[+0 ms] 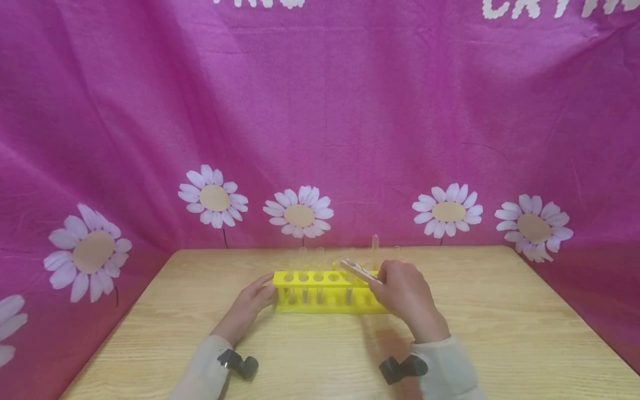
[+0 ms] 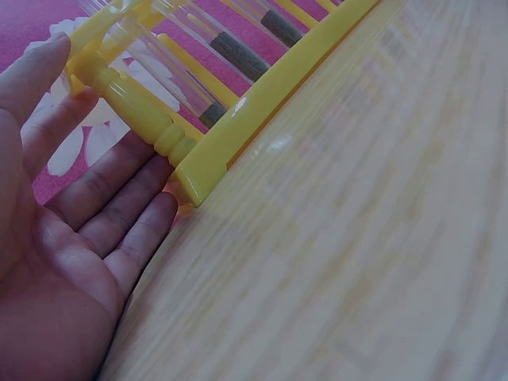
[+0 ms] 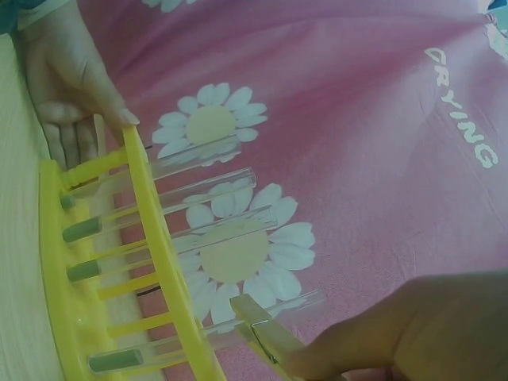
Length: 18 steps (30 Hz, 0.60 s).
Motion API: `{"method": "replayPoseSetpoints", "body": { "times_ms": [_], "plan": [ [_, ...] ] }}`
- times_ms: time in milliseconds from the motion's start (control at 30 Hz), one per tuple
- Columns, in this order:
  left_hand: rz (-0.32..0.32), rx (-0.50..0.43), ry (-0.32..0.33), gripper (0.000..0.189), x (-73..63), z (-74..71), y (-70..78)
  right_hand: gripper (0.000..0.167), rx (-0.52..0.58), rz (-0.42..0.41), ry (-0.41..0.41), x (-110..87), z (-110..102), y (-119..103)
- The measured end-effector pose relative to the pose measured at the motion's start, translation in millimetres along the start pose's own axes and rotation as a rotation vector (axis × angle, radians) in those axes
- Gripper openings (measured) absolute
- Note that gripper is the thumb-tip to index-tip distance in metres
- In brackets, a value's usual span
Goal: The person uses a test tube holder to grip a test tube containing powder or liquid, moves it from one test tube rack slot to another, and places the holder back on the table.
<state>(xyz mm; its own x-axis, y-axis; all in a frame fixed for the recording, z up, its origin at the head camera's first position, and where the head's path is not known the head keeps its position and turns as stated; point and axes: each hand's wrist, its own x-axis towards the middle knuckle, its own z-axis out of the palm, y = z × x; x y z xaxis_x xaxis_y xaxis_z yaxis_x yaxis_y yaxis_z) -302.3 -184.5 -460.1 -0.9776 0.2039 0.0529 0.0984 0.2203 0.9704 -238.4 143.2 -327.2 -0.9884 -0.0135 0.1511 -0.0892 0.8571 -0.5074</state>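
Note:
A yellow test tube rack [image 1: 312, 308] stands on the table, holding several clear test tubes [image 3: 208, 190] with dark grey-green material at their bottoms. My left hand [image 1: 246, 308] is at the rack's left end. Its thumb and index fingertips touch the end of the top plate, while the other fingers extend fairly straight beside the end post [image 2: 131, 107]. Between thumb and fingers, my right hand [image 1: 409, 291] pinches a wooden test tube clamp [image 3: 266, 333] with a metal spring. The clamp's tip overlaps one tube's [image 3: 298, 303] upper part; I cannot tell whether it grips the glass. My right hand hides the rack's right end.
Another tube [image 1: 375, 250] rises higher toward the rack's right rear. Behind the wooden table [image 1: 200, 278] hangs a magenta cloth [image 1: 350, 111] with white daisies and lettering. Both wrists wear small black cameras [image 1: 239, 364] over light sleeves [image 1: 445, 366].

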Motion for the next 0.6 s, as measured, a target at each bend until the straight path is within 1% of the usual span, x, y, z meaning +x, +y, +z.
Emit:
{"method": "replayPoseSetpoints", "body": {
  "times_ms": [267, 600],
  "plan": [
    [-0.001, 0.008, 0.001, 0.065, -0.3, -0.2, -0.8, 0.017, -0.005, -0.007, 0.017, 0.5, 1.7, 0.2],
    [-0.004, 0.016, 0.003, 0.063, 0.4, 0.2, -1.4, 0.015, -0.001, -0.009, 0.021, -0.3, 0.5, -0.1]
  ]
}}
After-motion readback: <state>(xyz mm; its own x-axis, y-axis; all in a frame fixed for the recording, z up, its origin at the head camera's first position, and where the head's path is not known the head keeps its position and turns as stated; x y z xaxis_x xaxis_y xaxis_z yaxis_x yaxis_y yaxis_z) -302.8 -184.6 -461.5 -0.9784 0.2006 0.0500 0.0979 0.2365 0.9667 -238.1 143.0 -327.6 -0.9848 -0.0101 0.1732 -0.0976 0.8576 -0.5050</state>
